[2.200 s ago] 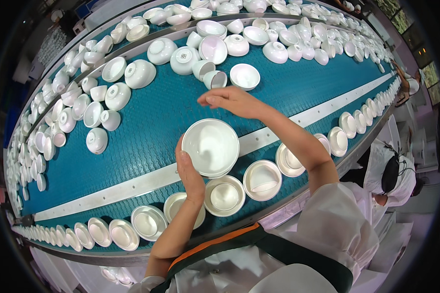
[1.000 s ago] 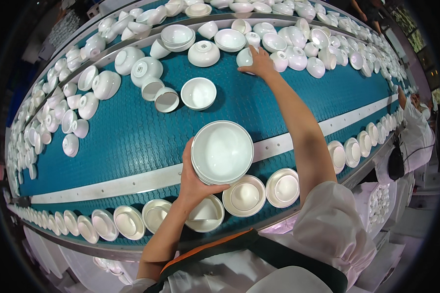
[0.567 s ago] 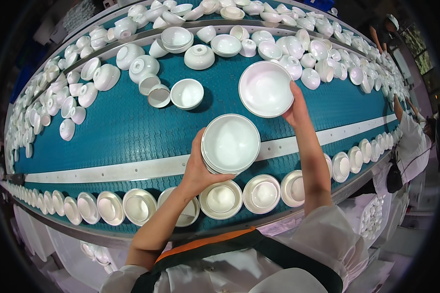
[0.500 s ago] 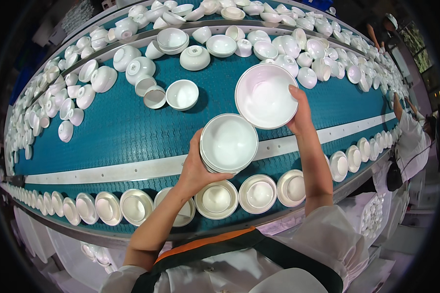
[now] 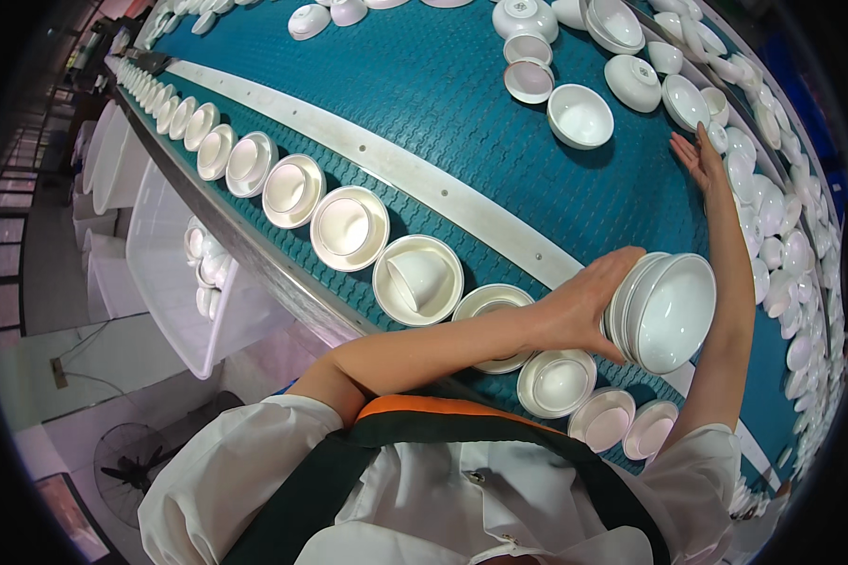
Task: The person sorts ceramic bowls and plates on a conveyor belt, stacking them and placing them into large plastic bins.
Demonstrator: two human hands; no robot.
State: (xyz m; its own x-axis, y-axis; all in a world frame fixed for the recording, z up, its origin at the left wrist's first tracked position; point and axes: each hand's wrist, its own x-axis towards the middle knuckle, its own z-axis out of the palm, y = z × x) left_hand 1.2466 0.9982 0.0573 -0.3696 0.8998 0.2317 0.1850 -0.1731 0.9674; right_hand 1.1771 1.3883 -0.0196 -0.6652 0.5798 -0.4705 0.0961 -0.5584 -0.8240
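My left hand (image 5: 586, 303) is wrapped round the side of a stack of white bowls (image 5: 671, 315), tilted so the top bowl's inside faces right. Farther off, my right hand (image 5: 699, 162) is stretched out with its fingers apart and nothing in them. Just beyond its fingertips lies a white bowl (image 5: 684, 102) at the edge of a heap of loose white bowls (image 5: 773, 202). A single white bowl (image 5: 580, 117) stands upright on the blue belt (image 5: 424, 113), left of that hand. Below my left forearm, a saucer-like dish (image 5: 497, 299) is partly hidden.
Beyond a pale divider rail (image 5: 443, 192), a nearer lane carries a row of wide bowls with small ones inside; one small bowl (image 5: 416, 279) is tipped over. A translucent bin (image 5: 151, 254) holding white dishes and a floor fan (image 5: 127, 471) stand at the left.
The view has swung round to the left. My right hand has let go of its bowl and reached out to the far heap. My left hand still grips the stack, which is tilted more.
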